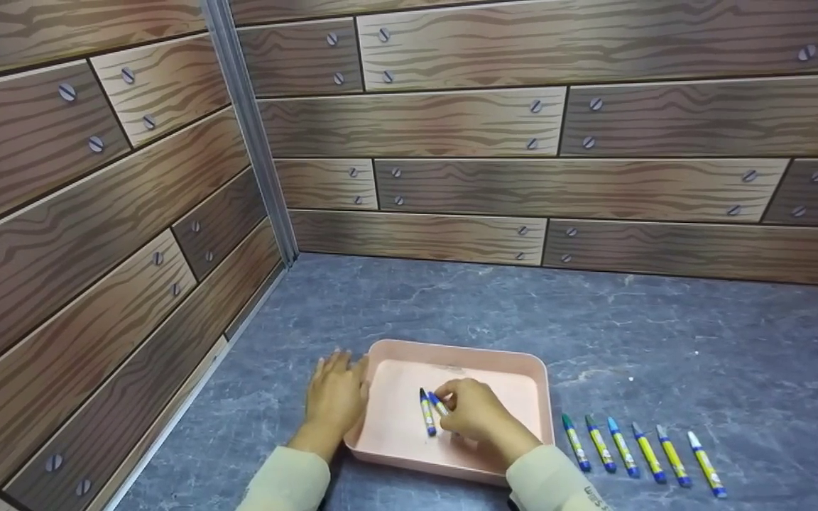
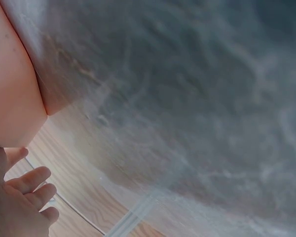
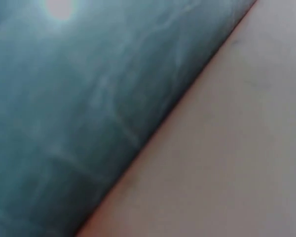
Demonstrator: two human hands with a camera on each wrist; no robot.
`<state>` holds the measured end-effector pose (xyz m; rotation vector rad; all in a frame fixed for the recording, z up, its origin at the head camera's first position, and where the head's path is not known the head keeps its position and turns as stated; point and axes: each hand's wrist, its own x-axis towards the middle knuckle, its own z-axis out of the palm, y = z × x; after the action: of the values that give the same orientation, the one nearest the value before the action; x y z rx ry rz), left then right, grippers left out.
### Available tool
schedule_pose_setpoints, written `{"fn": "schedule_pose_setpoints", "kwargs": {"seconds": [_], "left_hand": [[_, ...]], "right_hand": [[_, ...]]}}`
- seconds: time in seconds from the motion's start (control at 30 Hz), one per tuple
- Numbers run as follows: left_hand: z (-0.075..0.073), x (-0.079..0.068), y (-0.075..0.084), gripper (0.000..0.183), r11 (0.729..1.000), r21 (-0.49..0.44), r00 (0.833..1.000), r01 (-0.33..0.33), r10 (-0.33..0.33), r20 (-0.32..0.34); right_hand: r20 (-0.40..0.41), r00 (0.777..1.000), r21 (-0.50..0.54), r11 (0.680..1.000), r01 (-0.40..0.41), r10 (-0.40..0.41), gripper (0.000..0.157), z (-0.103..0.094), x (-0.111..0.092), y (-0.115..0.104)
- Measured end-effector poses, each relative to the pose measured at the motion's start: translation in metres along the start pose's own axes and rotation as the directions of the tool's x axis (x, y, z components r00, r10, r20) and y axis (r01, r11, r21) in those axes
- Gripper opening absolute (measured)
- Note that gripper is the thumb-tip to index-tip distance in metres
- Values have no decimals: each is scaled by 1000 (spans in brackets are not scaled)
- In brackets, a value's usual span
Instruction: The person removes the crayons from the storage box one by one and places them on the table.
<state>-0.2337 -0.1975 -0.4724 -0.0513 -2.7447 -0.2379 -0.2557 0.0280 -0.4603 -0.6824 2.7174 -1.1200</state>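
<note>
A pink rectangular tray point(image 1: 462, 349) lies on the table, with a dark-tipped crayon point(image 1: 427, 413) on its floor. My right hand point(image 1: 478, 411) reaches inside the tray and pinches a blue crayon point(image 1: 437, 403) beside the dark one; the fingers cover its lower part. At the tray's left wall rests my left hand point(image 1: 336, 394), its fingers fairly straight and pointing away from me. The left wrist view shows the left-hand fingers point(image 2: 34, 182) near the tray wall point(image 2: 12, 84). Only the tray wall point(image 3: 227, 148) and tabletop fill the right wrist view, with no hand visible.
Several crayons in a slanting row lie right of the tray, from a dark green crayon point(image 1: 576, 443) to a white-tipped crayon point(image 1: 707, 465). The marbled dark table point(image 1: 409, 298) meets wood-patterned walls point(image 1: 451, 184) at the back and left.
</note>
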Motion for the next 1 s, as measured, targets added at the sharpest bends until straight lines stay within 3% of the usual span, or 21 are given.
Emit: {"fn": "schedule_pose_setpoints", "kwargs": {"seconds": [0.2, 0.47, 0.63, 0.87, 1.0], "left_hand": [[0, 0, 2, 39, 1000, -11, 1000, 14, -14, 16], [0, 0, 1, 39, 1000, -3, 1000, 12, -12, 18], [1, 0, 1, 38, 1000, -6, 1000, 11, -11, 21], [0, 0, 1, 38, 1000, -15, 999, 9, -9, 30], [0, 0, 1, 39, 1000, -18, 999, 14, -14, 38]], "right_hand": [[20, 999, 184, 982, -46, 43, 48, -16, -6, 2], [-6, 996, 388, 919, -75, 84, 53, -57, -15, 6], [-36, 985, 409, 902, -140, 169, 50, -87, -25, 17], [-82, 981, 367, 921, -133, 175, 55, -133, -54, 53], [-102, 972, 324, 931, -169, 212, 58, -158, -74, 78]]}}
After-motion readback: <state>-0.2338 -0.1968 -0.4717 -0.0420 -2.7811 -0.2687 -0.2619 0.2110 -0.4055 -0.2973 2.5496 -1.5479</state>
